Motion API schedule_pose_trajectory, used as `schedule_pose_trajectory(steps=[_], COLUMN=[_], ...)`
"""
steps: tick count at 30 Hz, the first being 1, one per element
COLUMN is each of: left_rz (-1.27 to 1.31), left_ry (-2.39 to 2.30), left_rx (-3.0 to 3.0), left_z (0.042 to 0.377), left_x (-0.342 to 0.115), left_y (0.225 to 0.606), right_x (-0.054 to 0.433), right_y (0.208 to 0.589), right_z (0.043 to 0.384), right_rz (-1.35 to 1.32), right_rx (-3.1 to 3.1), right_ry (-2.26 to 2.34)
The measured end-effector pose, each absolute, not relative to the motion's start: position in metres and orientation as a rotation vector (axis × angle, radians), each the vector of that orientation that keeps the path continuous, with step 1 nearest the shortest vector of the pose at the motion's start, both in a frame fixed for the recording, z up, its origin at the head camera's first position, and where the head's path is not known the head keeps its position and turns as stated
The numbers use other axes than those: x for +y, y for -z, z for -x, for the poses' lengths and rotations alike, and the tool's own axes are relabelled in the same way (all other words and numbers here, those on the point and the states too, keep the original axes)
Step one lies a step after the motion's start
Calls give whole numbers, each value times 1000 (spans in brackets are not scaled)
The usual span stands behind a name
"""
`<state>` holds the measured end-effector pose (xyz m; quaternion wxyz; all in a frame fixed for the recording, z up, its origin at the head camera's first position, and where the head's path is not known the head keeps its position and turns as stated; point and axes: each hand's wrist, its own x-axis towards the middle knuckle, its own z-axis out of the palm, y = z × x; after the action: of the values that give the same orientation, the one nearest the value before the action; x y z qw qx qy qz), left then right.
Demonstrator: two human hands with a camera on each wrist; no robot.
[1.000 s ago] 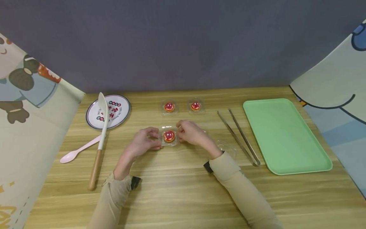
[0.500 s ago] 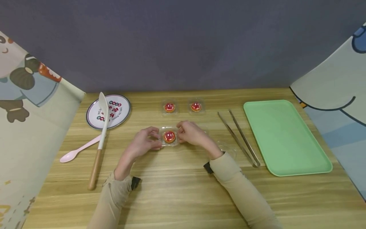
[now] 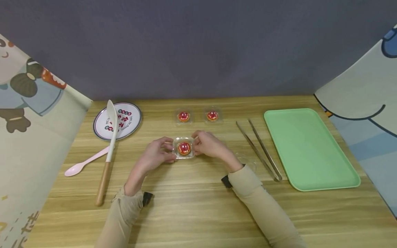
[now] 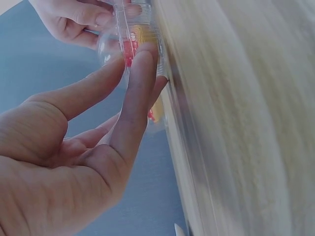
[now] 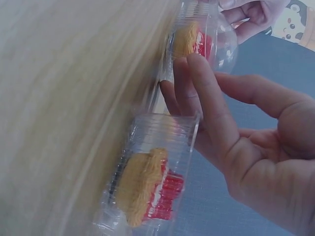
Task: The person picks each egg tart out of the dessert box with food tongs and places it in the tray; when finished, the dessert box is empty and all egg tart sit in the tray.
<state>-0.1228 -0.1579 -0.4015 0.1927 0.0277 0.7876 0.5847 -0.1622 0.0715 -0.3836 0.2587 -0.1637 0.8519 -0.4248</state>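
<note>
- The clear box (image 3: 185, 157) with the red tart (image 3: 184, 148) is placed well left of the green tray (image 3: 311, 150).
- No long side is seen; neither hand is nearer.
- The tray-side edge is pinched by the right hand (image 3: 208, 143), the opposite edge by the left hand (image 3: 155, 154).

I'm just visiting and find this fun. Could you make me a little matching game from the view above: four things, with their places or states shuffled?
1. Person's bare left hand
2. Pale green rectangular tray
3. Round white plate with red lettering
4. Long silvery metal tongs

A. Partly covered by a long white spoon with a wooden handle
B. Two legs spread apart
C. At the left side of a square clear plastic box holding a red-topped tart
D. Farthest right on the wooden table

Pairs: 1-C, 2-D, 3-A, 4-B
</note>
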Motion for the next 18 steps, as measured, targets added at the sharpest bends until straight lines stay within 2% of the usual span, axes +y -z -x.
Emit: schedule_pose_trajectory(steps=[18], left_rz=[-153], left_ry=[-1577], left_rx=[2273], left_z=[122], left_x=[-159], left_y=[403], right_x=[72], right_y=[384], right_z=[162], right_rz=[482], right_rx=[2338], right_ry=[1133])
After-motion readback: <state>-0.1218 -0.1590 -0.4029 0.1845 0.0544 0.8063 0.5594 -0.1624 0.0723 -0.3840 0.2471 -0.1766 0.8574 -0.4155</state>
